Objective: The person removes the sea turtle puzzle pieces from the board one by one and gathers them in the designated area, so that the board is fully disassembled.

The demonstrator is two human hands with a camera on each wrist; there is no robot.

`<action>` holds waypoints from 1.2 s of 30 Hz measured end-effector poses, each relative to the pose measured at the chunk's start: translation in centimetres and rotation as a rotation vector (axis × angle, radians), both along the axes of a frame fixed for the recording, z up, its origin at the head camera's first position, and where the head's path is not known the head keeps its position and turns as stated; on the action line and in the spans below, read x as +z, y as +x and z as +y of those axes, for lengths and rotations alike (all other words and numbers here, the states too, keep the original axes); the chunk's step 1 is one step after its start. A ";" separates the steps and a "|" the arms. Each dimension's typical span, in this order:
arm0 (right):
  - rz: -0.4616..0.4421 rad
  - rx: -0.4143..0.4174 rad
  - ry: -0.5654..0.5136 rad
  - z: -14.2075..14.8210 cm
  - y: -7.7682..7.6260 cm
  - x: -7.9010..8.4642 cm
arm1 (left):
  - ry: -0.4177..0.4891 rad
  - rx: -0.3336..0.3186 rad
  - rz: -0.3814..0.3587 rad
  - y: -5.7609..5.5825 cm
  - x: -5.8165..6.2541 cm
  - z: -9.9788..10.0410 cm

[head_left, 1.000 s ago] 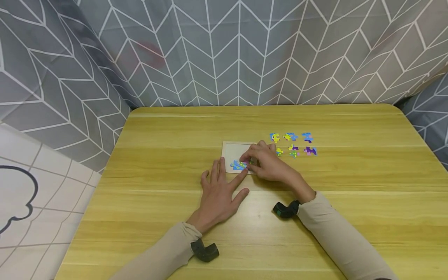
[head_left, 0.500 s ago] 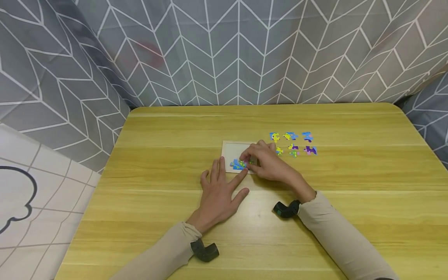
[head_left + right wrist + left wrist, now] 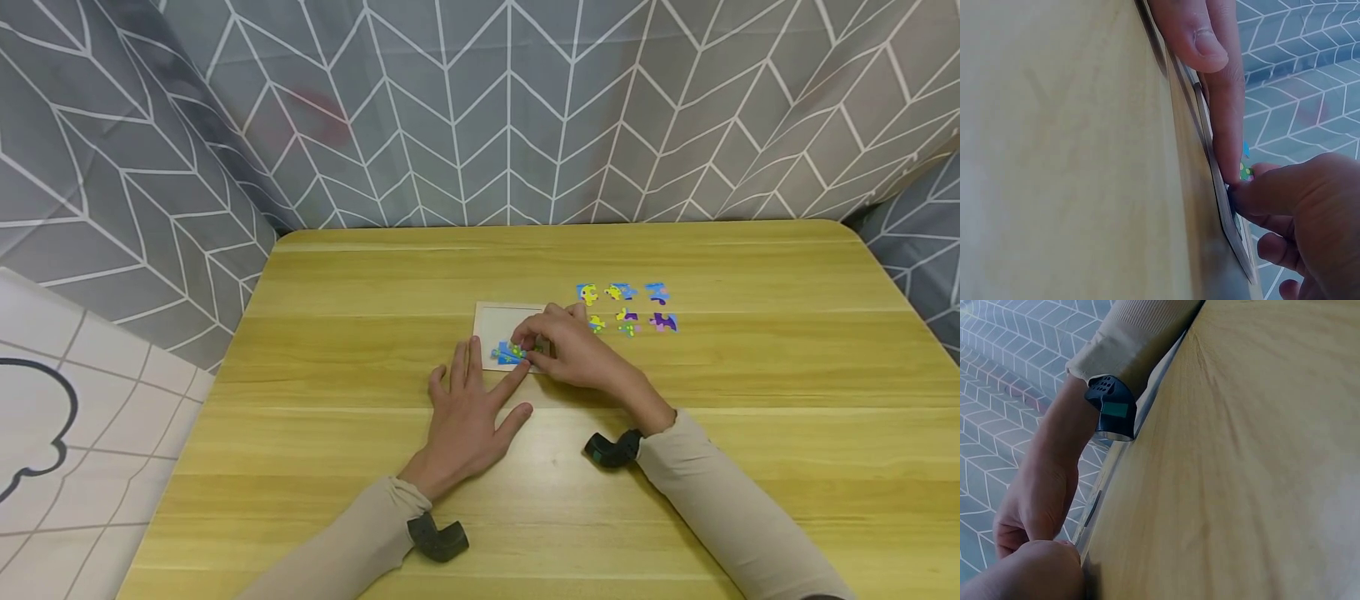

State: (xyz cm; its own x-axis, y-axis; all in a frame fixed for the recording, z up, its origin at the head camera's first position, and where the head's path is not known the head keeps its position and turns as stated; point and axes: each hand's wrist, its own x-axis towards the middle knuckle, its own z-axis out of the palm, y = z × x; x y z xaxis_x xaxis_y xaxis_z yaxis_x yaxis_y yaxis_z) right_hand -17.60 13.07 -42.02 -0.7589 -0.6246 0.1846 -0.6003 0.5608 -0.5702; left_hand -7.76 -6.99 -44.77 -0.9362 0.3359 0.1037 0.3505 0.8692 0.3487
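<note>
A small pale puzzle tray point(image 3: 487, 321) lies mid-table, with blue puzzle pieces point(image 3: 510, 355) along its near side. My left hand point(image 3: 467, 421) rests with straight, spread fingers at the tray's near left edge, its index fingertip right beside the pieces. Over the tray's near part, my right hand point(image 3: 573, 350) pinches a green puzzle piece point(image 3: 1245, 172) between thumb and fingers. The right wrist view shows that piece standing up from the tray, close to the left index fingertip. Part of the tray is hidden under the right hand.
Several loose puzzle pieces, among them a purple one point(image 3: 663, 322) and a yellow one point(image 3: 588, 293), lie in two rows right of the tray. The wooden table point(image 3: 360, 275) ends at a grey patterned curtain point(image 3: 480, 125). Both wrists wear a black camera point(image 3: 613, 449).
</note>
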 end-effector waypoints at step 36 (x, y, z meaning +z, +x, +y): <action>-0.214 0.038 -0.241 0.3 -0.5 -0.8 | 0.012 -0.004 0.006 0.0 -0.1 0.0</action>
